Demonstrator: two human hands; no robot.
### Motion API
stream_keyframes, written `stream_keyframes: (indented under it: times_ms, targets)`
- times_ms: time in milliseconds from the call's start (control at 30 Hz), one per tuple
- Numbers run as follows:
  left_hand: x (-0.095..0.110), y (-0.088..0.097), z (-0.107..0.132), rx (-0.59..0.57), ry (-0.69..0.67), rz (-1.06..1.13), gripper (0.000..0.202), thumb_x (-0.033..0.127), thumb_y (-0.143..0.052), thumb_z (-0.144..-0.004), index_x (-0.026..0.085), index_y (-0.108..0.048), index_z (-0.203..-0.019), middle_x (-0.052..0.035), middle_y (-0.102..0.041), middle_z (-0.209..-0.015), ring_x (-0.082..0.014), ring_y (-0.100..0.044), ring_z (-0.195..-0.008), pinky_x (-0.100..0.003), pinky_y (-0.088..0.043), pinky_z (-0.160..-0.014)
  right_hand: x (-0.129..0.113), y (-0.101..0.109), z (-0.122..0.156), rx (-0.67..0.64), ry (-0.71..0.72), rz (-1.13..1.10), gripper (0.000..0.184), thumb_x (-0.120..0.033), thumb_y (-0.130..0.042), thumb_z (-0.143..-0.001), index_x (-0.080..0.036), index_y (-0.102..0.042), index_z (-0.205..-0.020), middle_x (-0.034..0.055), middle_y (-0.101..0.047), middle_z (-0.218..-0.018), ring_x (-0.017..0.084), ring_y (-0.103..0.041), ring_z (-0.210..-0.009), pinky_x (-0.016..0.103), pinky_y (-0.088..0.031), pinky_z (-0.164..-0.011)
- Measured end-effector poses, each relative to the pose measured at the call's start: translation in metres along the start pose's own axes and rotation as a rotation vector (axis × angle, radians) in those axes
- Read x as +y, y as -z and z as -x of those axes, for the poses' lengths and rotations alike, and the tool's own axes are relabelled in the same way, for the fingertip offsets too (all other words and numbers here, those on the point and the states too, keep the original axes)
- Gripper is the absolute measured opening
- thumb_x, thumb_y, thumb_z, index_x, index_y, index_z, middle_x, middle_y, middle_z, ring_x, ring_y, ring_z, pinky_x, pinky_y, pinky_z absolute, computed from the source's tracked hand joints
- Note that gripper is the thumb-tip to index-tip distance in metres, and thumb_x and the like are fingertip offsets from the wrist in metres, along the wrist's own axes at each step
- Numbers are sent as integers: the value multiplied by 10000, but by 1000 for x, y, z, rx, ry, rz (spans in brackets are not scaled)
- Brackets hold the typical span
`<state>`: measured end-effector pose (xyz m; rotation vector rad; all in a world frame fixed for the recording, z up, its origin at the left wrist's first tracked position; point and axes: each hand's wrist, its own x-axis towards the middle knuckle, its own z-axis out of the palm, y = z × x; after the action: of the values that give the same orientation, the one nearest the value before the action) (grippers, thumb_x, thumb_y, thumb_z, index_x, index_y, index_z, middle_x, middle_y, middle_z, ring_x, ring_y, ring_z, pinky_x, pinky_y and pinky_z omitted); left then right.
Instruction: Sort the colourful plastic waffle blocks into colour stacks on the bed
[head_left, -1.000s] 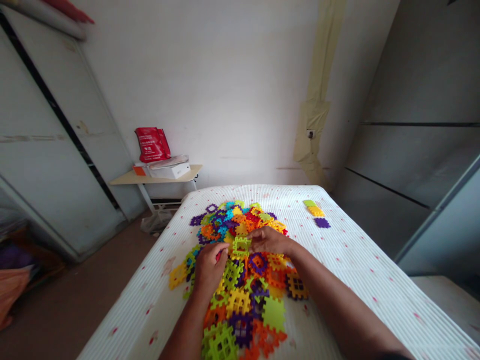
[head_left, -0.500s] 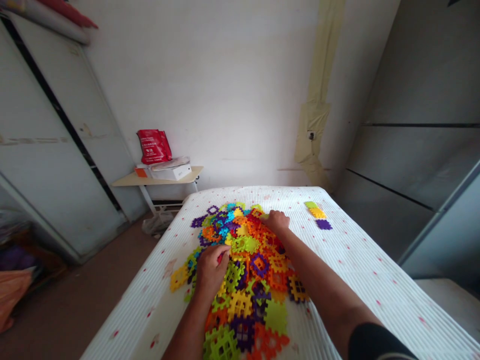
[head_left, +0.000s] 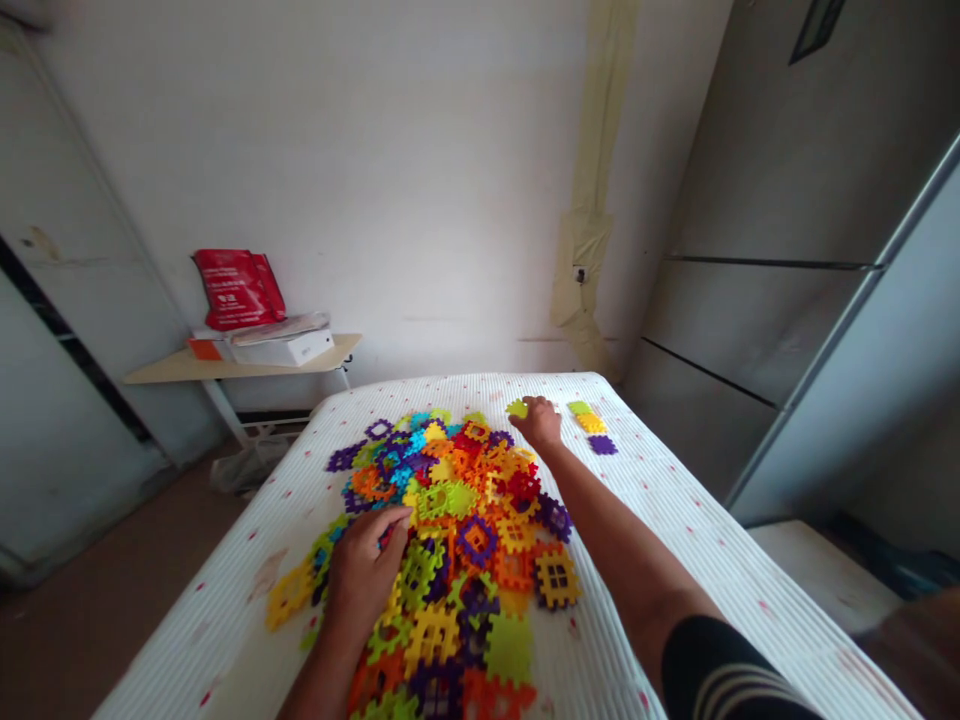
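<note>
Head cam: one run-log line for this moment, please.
left hand: curled on plastic waffle-block pile | right hand: fingertips at lime-green tile, far pile edge | surface: white ribbed mattress

The curled left hand [head_left: 364, 575] covered whatever lay under its fingers, so it was not possible to say if it held some piece. For the right hand [head_left: 537, 422], I could not tell if its fingertips were touching the small lime-green plastic piece [head_left: 517, 408] just beside it. The lower edge of the view cut off the multicoloured pile of flat plastic interlocking pieces [head_left: 450, 520] and the black sleeve with pale stripes [head_left: 727, 675]. The printing on the red bag [head_left: 236, 290] was too small to read. The dark brown object [head_left: 911, 650] at the right edge was also cut off, and its kind could not be told.
</note>
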<state>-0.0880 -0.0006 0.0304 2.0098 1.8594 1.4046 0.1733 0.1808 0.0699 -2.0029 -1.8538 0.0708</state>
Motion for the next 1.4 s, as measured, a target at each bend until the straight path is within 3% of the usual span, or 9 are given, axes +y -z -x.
stream_keyframes:
  times_ms: [200,367,833,1400]
  targets:
    - [-5,0,1,-2,8,-24,323,447,-498,-788,217,-718,-837,-41,-735,-861,-207,-680,-816,-310,-531,-762,83,18,-46,58,-270,34,466,-426,-534,-830,-173,-524,-1222,136,-534,-1229,289,-494,-1130,426,-440,-860]
    - [-4,2,2,10,4,-55,319,473,-508,-773,237,-720,-810,-26,-737,-851,-201,-687,-805,-287,-546,-731,119,18,-72,-2,-393,48,436,-426,-593,-789,-163,-585,-1137,143,-581,-1166,300,-546,-1078,433,-461,-832]
    - [-2,5,1,14,-13,-106,310,488,-521,-768,261,-729,-805,-3,-739,-816,-189,-691,-755,-274,-560,-703,127,-5,-89,-63,-402,125,428,-354,-596,-788,-152,-582,-1165,163,-563,-1184,292,-539,-1103,458,-416,-890]
    - [-4,5,3,-3,21,-110,324,507,-523,-763,262,-731,-807,-10,-739,-839,-193,-688,-781,-280,-554,-722,120,-11,-93,-85,-381,134,393,-339,-582,-815,-169,-569,-1169,156,-548,-1203,283,-511,-1129,457,-373,-911]
